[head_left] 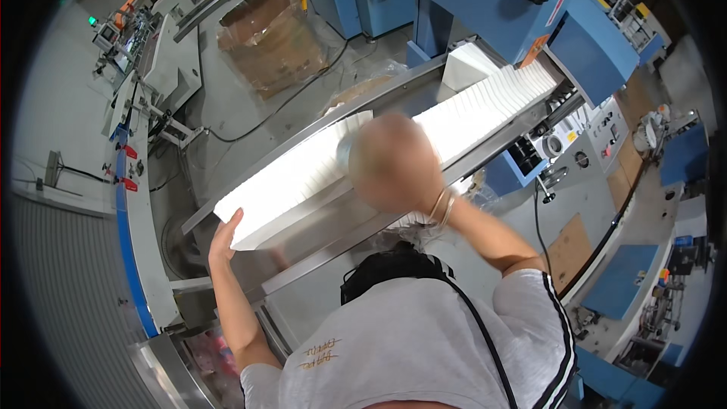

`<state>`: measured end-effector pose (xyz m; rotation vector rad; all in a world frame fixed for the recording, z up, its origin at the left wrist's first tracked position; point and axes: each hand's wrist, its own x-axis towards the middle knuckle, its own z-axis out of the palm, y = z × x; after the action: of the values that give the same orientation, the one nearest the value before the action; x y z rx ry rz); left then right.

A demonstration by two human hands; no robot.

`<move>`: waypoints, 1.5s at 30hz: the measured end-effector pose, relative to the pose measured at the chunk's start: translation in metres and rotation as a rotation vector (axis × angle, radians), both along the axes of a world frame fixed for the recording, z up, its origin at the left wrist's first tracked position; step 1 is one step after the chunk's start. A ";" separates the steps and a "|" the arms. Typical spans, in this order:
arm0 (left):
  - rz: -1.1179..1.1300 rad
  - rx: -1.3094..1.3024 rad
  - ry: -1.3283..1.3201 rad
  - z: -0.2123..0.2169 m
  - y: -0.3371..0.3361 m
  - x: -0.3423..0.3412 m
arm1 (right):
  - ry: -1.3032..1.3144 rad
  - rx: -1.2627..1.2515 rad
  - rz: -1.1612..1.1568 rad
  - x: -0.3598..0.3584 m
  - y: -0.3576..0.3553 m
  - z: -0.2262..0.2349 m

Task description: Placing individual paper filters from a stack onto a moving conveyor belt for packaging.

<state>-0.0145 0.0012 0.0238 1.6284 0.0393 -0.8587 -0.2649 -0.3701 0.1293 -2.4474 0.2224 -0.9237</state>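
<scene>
Left hand [225, 236] is flat against the near, lower-left end of the long white row of stacked folded paper sheets [303, 170], fingers spread up along the end face, pressing rather than gripping. That row lies in the slanted steel conveyor trough [318, 257], its long axis running from lower left up to the upper right, towards the blue machine housing [530, 7] where more white sheets fan out. Right hand [394, 160] sits further up the same row, about midway along, but it is a blur; I cannot tell whether it is clenched, released or grasping paper. A bangle shows on that wrist. So the stack stretches between both hands, left at its end, right on top.
</scene>
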 end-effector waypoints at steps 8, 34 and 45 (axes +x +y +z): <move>0.003 0.046 0.017 0.000 -0.004 0.008 | 0.461 -0.001 -0.500 0.080 -0.208 -0.061; -0.038 0.130 -0.130 0.018 0.005 0.004 | 0.899 0.069 -0.010 0.120 0.007 -0.065; -0.039 0.034 0.009 -0.003 0.156 0.013 | 0.802 0.921 0.238 0.113 0.083 -0.105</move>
<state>-0.0020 0.1575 0.0211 1.6622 0.0291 -0.8995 -0.1521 -0.2875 0.0240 -1.7581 0.4831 0.2915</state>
